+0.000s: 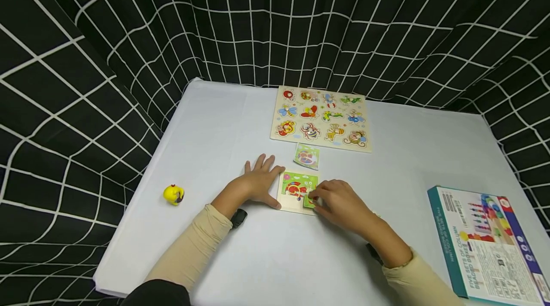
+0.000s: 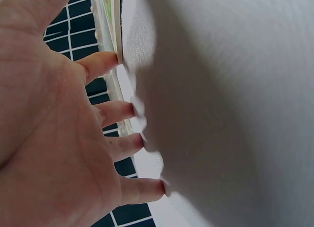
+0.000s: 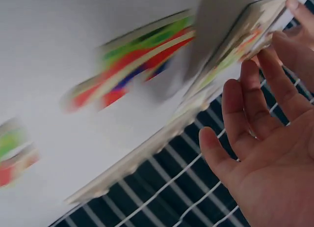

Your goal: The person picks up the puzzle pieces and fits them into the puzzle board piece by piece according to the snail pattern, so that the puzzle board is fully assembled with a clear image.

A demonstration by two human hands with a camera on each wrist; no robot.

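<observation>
A small wooden jigsaw board (image 1: 287,202) with a red cartoon picture on green lies mid-table, partly filled. My left hand (image 1: 258,184) rests spread beside it, thumb and a fingertip at its left edge. In the left wrist view the fingers (image 2: 140,190) are straight, tips on the tablecloth and board edge. With fingertips and thumb, my right hand (image 1: 343,203) pinches a green puzzle piece (image 1: 308,202) over the board's lower right corner. In the right wrist view, blurred loose puzzle pieces (image 3: 137,65) lie on the table. A picture card (image 1: 307,156) lies just beyond the board.
Farther back lies a larger wooden insect puzzle board (image 1: 320,119). A yellow toy duck (image 1: 174,194) stands at the left. On the right is a flat toy box (image 1: 490,244). The white-covered table (image 1: 258,268) is backed by a black gridded curtain (image 1: 275,24).
</observation>
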